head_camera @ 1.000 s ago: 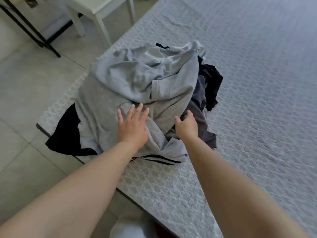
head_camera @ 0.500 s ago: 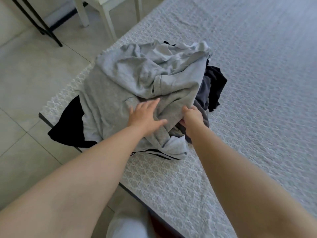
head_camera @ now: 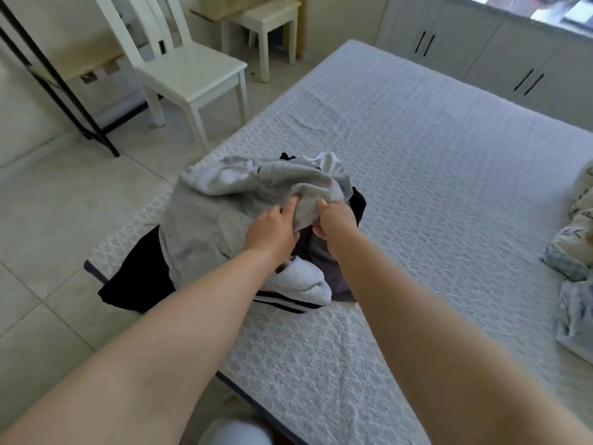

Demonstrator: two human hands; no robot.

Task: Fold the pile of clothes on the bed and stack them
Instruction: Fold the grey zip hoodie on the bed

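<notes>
Your pile sits near the bed's left edge, a grey top uppermost, with black cloth hanging over the edge and a striped piece at the front. Your left hand and right hand both pinch a fold of the grey top. No label or writing can be read. A white chair stands on the floor beyond; patterned bedding lies at the right.

Both forearms are bare from wrist to elbow, with no sleeve, watch or ring showing. The left hand and right hand are ungloved. At the bottom edge a pale garment covers the person's lower body, too blurred to identify.
</notes>
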